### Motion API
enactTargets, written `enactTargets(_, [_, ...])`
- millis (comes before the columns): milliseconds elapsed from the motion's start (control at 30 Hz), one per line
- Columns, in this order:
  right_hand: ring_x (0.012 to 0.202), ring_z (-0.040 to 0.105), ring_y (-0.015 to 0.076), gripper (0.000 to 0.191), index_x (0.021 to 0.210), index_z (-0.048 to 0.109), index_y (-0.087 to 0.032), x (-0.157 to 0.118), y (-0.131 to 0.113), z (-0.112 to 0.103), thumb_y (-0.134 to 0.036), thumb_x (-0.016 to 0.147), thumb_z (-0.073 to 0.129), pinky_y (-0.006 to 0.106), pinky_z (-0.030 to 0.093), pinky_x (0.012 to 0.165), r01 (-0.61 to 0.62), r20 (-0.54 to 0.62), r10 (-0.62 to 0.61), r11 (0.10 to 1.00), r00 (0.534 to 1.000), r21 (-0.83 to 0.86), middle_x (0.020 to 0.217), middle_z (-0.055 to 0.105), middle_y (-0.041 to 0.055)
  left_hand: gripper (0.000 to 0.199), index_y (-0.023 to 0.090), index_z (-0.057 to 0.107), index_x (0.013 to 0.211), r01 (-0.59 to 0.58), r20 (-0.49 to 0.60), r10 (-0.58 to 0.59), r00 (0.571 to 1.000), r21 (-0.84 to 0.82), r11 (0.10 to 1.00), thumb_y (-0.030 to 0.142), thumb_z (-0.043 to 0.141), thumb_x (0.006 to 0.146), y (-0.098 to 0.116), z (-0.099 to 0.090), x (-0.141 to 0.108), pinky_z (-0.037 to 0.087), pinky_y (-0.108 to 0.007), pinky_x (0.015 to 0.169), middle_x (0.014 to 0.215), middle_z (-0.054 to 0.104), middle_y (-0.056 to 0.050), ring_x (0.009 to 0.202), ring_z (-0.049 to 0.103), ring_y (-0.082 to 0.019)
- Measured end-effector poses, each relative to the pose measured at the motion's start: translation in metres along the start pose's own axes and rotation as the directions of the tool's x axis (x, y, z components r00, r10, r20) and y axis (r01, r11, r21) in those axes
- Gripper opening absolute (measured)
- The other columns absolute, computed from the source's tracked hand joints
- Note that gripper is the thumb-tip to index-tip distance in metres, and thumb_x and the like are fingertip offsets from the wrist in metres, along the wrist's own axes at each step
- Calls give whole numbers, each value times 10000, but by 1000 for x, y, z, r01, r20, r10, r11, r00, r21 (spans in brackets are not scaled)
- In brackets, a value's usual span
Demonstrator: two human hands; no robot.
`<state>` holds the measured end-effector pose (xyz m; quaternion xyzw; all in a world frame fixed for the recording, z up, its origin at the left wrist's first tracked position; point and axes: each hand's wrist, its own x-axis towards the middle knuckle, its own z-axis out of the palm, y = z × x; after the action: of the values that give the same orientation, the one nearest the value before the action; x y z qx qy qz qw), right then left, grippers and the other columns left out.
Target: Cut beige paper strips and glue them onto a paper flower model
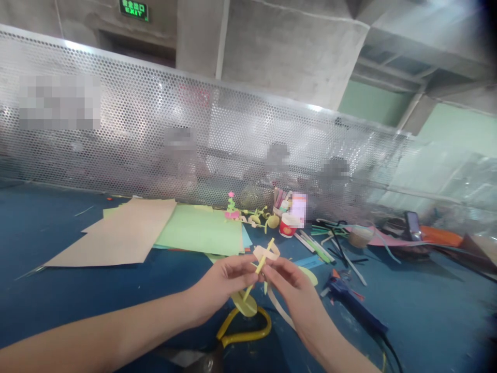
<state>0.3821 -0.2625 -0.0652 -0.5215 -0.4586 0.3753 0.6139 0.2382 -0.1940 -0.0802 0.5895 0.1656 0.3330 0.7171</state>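
Note:
A thin yellow paper stem slants upward between my two hands, with a round yellow-green paper disc at its lower end. My left hand pinches the stem from the left. From the other side, the fingers of my right hand close on a pale paper strip that loops around the stem. Its long tail seems to hang below my right hand. Under the disc lie scissors with yellow handles. A blue glue gun rests to the right of my right hand.
Beige paper sheets and green sheets lie at the left. Behind my hands stand a small paper flower, a red cup and pens. Paper strips and a phone are at the right. A perforated metal screen borders the table.

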Motion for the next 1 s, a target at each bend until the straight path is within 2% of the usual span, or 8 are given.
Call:
enactTargets(133, [788,576,184,249,803,665,-179,-3,1,1,-407,704,673,287,440,743,24,-23,-24,1000,999,-7,795,661,33,350,212,635,1071,-26,17,25,1000,36,999,329,661,742,0,2,-2,388,-253,746,847,610,-18,771,530,-132])
enactTargets(267, [829,579,196,254,862,679,-187,-4,1,1,-397,720,663,295,443,753,35,8,-35,999,999,-9,827,669,40,374,225,616,1103,-51,33,50,998,33,998,329,658,746,-2,3,-2,380,-268,777,870,615,-25,802,530,-141])
enactTargets(367, [840,575,200,271,894,680,-179,-3,1,0,-392,728,658,303,438,761,31,8,-31,999,999,-12,854,667,48,427,226,591,1137,-23,21,23,1000,2,1000,312,678,728,-3,2,-1,380,-275,778,835,604,-18,781,535,-136])
enactTargets(500, [792,556,172,229,817,660,-174,-2,3,1,-388,736,651,275,426,720,20,25,-20,1000,999,5,831,649,36,506,241,532,1194,1,-9,-1,1000,-33,999,292,693,718,-5,-2,-1,377,-280,776,855,612,-17,774,544,-133])
enactTargets(667, [729,536,142,182,766,639,-183,-2,5,2,-364,747,648,234,409,652,29,25,-30,999,999,37,739,613,1,474,223,533,1170,19,-8,-20,1000,-39,999,264,689,725,-6,-2,-2,378,-283,770,854,605,-18,774,545,-129])
enactTargets(767, [734,526,147,173,749,632,-183,-3,3,1,-354,740,653,231,402,655,46,9,-46,999,999,-2,699,591,-7,509,224,503,1207,28,8,-27,1000,-49,998,252,684,732,-4,-1,-3,377,-292,786,870,603,-24,798,551,-135])
enactTargets(900, [642,481,124,211,684,604,-182,-4,-1,0,-382,723,660,216,379,598,44,-24,-46,995,999,-92,639,545,-33,614,265,387,1313,-2,59,4,998,-40,999,239,658,762,-1,-1,-4,365,-311,836,882,610,-23,865,558,-149])
enactTargets(1000, [679,497,141,210,782,642,-182,-5,-1,-1,-387,736,647,226,385,608,52,0,-53,994,999,-98,671,559,-18,645,268,350,1335,-31,84,32,996,-13,999,228,653,767,-1,-1,-3,369,-316,835,866,605,-16,865,558,-150])
